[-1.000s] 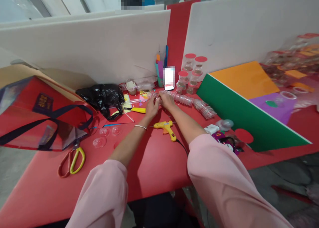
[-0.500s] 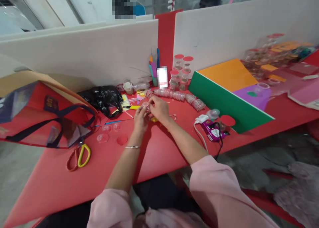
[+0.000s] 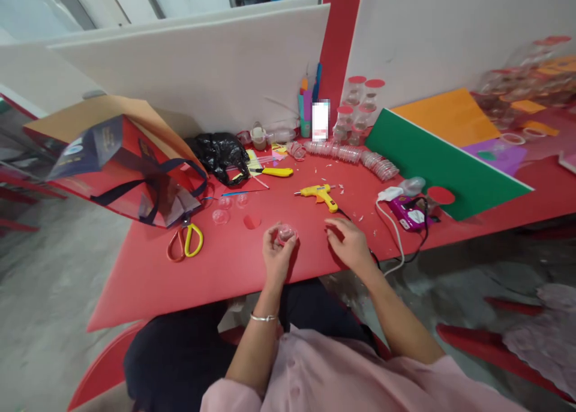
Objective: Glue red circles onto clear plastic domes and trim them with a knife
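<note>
My left hand (image 3: 276,253) holds a small clear plastic dome lid (image 3: 287,233) between thumb and fingers, low over the red table. My right hand (image 3: 347,241) is empty, its fingers loosely curved and apart, to the right of the lid. Just beyond both hands lies a yellow glue gun (image 3: 320,196), nozzle pointing left. Several similar clear dome lids (image 3: 221,216) rest to the left, near a red disc (image 3: 252,221). Rows of nested clear plastic lids (image 3: 335,152) lie farther back.
Scissors (image 3: 194,240) and a red bag (image 3: 130,166) are at the left. A yellow cutter (image 3: 276,172) lies by a black plastic bag (image 3: 221,154). Lidded jars (image 3: 344,121) and a phone (image 3: 320,121) stand at the back. A green board (image 3: 450,166) and purple box (image 3: 408,213) are right.
Both hands have come back from the rows of nested lids toward the table's near edge, the left bringing a clear dome lid. My right hand has moved off it to the right.
</note>
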`<state>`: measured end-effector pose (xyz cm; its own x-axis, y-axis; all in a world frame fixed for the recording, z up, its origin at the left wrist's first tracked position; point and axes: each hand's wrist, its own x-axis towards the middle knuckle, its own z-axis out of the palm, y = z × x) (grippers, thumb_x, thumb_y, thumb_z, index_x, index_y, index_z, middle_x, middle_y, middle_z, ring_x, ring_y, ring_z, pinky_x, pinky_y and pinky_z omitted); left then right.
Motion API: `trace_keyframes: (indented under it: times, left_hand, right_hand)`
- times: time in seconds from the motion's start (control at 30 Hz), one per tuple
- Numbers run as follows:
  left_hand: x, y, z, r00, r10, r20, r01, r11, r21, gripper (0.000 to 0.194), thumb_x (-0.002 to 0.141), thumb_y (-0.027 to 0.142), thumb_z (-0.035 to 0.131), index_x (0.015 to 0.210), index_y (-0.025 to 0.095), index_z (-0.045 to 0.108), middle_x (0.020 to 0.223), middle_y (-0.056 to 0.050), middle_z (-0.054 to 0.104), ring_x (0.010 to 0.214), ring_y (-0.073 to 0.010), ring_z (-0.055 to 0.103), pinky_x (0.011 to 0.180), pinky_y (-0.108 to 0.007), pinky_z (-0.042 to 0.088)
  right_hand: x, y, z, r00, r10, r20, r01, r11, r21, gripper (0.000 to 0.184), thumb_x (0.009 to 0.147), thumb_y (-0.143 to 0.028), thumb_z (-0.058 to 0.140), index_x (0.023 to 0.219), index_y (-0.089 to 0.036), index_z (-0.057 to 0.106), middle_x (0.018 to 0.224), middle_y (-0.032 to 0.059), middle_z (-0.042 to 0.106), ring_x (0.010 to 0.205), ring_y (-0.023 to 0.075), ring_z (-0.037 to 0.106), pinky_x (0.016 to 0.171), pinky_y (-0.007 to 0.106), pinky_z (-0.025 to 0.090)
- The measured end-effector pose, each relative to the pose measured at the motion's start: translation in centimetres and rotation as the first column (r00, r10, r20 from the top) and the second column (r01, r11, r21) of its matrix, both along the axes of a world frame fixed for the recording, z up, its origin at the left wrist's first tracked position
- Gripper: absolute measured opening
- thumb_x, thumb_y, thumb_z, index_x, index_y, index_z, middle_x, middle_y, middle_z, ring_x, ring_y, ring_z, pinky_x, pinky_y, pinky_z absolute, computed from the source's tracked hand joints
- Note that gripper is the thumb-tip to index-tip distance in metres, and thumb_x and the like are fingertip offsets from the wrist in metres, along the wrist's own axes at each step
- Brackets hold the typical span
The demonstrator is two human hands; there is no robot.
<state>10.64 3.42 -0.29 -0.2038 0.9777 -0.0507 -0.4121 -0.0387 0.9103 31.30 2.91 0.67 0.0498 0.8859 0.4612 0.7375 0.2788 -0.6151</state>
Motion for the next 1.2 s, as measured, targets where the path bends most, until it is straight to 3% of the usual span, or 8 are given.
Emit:
trace_keyframes:
  times: [0.2, 0.4, 0.53, 0.67, 0.8, 0.9, 1.07, 1.2]
  left_hand:
    - [-0.3, -0.5, -0.2, 0.999, 0.008, -0.052, -0.004, 0.996, 0.088, 0.046, 0.074, 0.03, 0.09, 0.111, 0.02, 0.065, 0.104, -0.004, 0.069, 0.087, -0.0122, 0.069, 0.082, -0.026, 0.058]
    - [-0.5, -0.7, -0.7, 0.995, 0.047, 0.087, -0.049, 0.999, 0.024, 0.055, 0.077, 0.037, 0.088, 0.124, 0.024, 0.062, 0.103, -0.003, 0.07, 0.075, -0.0116, 0.069, 0.071, -0.026, 0.06]
    - [-0.8, -0.6, -0.8, 0.988, 0.09, 0.125, -0.089, 0.996, -0.008, 0.057, 0.081, 0.042, 0.085, 0.128, 0.026, 0.059, 0.103, -0.003, 0.07, 0.068, -0.011, 0.069, 0.066, -0.028, 0.062]
    - [-1.1, -0.8, -0.4, 0.982, 0.099, 0.161, -0.097, 0.995, -0.019, 0.056, 0.084, 0.045, 0.082, 0.13, 0.026, 0.055, 0.106, -0.005, 0.071, 0.066, -0.0118, 0.071, 0.064, -0.029, 0.062]
    - [-1.4, -1.1, -0.4, 0.978, 0.115, 0.174, -0.114, 0.993, -0.02, 0.053, 0.088, 0.047, 0.077, 0.129, 0.026, 0.05, 0.102, -0.003, 0.07, 0.064, -0.0128, 0.072, 0.06, -0.027, 0.06]
    - [-1.6, -1.3, -0.7, 0.972, 0.169, 0.163, -0.168, 0.986, -0.019, 0.055, 0.087, 0.048, 0.078, 0.128, 0.027, 0.048, 0.104, -0.003, 0.069, 0.066, -0.0123, 0.072, 0.061, -0.027, 0.061]
    - [-1.5, -1.2, -0.9, 0.974, 0.153, 0.168, -0.149, 0.988, -0.036, 0.055, 0.083, 0.048, 0.083, 0.119, 0.025, 0.048, 0.106, -0.003, 0.069, 0.072, -0.0129, 0.073, 0.065, -0.029, 0.063]
    - [-1.4, -1.2, -0.7, 0.977, 0.135, 0.163, -0.131, 0.991, -0.035, 0.055, 0.084, 0.05, 0.081, 0.12, 0.024, 0.049, 0.108, -0.005, 0.07, 0.071, -0.013, 0.073, 0.064, -0.029, 0.062]
  right_hand:
    - [0.8, 0.6, 0.7, 0.998, -0.053, 0.02, 0.053, 0.999, -0.008, 0.027, 0.095, -0.028, 0.058, 0.115, -0.021, 0.074, 0.116, 0.0117, 0.077, 0.109, 0.0284, 0.073, 0.102, 0.048, 0.058]
    - [-3.9, 2.3, 2.6, 0.991, 0.121, -0.052, -0.126, 0.986, -0.106, 0.025, 0.098, -0.029, 0.056, 0.113, -0.024, 0.076, 0.113, 0.0074, 0.08, 0.095, 0.022, 0.077, 0.09, 0.037, 0.06]
    - [-6.8, 4.9, 4.5, 0.969, 0.242, -0.052, -0.247, 0.959, -0.14, 0.025, 0.098, -0.029, 0.057, 0.115, -0.026, 0.076, 0.116, 0.0047, 0.08, 0.103, 0.0219, 0.076, 0.092, 0.036, 0.059]
    - [-9.1, 6.9, 6.1, 0.955, 0.296, 0.021, -0.29, 0.946, -0.148, 0.025, 0.099, -0.029, 0.058, 0.116, -0.026, 0.077, 0.115, 0.0047, 0.08, 0.104, 0.0221, 0.075, 0.094, 0.036, 0.057]
    - [-10.4, 8.5, 6.2, 0.936, 0.342, 0.079, -0.32, 0.924, -0.207, 0.025, 0.099, -0.03, 0.059, 0.114, -0.027, 0.078, 0.114, 0.0039, 0.08, 0.101, 0.0214, 0.074, 0.091, 0.033, 0.056]
    - [-10.8, 11.6, 5.7, 0.934, 0.321, 0.157, -0.275, 0.925, -0.261, 0.027, 0.098, -0.032, 0.059, 0.117, -0.026, 0.078, 0.118, 0.0047, 0.079, 0.102, 0.023, 0.073, 0.092, 0.034, 0.055]
    - [-11.7, 19.4, 5.6, 0.862, 0.2, 0.465, -0.044, 0.945, -0.325, 0.043, 0.101, -0.025, 0.052, 0.141, -0.019, 0.064, 0.143, 0.0156, 0.065, 0.13, 0.0307, 0.058, 0.108, 0.042, 0.045]
    - [-12.8, 23.8, 5.6, 0.832, 0.182, 0.525, 0.023, 0.933, -0.359, 0.045, 0.1, -0.02, 0.05, 0.143, -0.01, 0.059, 0.143, 0.0258, 0.061, 0.131, 0.0345, 0.054, 0.109, 0.049, 0.041]
